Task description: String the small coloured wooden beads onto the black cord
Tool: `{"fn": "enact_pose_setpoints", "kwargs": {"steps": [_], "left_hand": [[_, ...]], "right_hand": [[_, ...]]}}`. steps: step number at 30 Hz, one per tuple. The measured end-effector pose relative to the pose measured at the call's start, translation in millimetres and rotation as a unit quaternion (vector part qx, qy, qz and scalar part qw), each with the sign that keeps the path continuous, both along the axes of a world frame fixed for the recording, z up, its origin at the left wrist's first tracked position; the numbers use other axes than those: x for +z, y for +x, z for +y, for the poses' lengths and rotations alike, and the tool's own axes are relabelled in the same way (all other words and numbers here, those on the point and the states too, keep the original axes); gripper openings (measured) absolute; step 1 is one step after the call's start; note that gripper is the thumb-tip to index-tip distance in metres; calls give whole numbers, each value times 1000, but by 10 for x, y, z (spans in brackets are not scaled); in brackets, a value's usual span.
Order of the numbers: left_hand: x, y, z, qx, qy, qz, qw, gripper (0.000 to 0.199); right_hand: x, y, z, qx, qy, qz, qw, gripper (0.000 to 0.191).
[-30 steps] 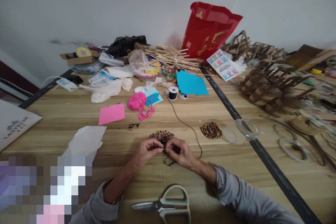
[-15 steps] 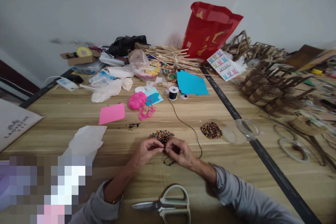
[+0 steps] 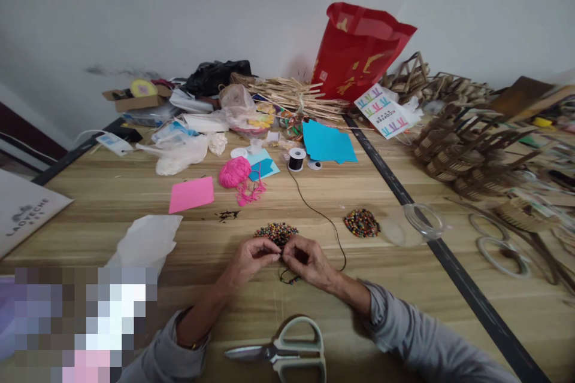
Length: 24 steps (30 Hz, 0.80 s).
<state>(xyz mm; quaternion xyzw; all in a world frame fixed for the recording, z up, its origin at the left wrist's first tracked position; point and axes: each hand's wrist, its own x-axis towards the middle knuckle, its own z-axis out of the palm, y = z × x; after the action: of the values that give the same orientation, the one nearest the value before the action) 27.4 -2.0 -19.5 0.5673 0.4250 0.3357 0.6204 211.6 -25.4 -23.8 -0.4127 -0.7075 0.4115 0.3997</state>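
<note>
My left hand (image 3: 254,260) and my right hand (image 3: 311,260) meet fingertip to fingertip over the table, both pinched. A black cord (image 3: 324,215) runs from a spool (image 3: 296,160) and curves in under my right hand, which grips it. What my left fingertips pinch is too small to make out. Below the right fingers hangs a short beaded length (image 3: 293,280) of the cord. Just beyond the fingertips lies a heap of multicoloured beads (image 3: 276,231), partly hidden by my hands. Scissors (image 3: 287,350) with pale handles lie nearer me.
A coil of strung beads (image 3: 362,223) rests to the right, beside clear rings (image 3: 424,221). Pink yarn (image 3: 235,172), pink paper (image 3: 191,194) and blue paper (image 3: 330,142) lie farther back. Small woven baskets (image 3: 453,158) crowd the right; a red bag (image 3: 362,54) stands behind.
</note>
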Motion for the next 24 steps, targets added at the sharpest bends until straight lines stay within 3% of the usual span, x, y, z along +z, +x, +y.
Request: {"fn": "enact_pose_setpoints", "kwargs": {"steps": [24], "left_hand": [[-27,-15,8,22,37,6,999,13]], "right_hand": [[-26,4,-3,8,1,3,1000,12]]}}
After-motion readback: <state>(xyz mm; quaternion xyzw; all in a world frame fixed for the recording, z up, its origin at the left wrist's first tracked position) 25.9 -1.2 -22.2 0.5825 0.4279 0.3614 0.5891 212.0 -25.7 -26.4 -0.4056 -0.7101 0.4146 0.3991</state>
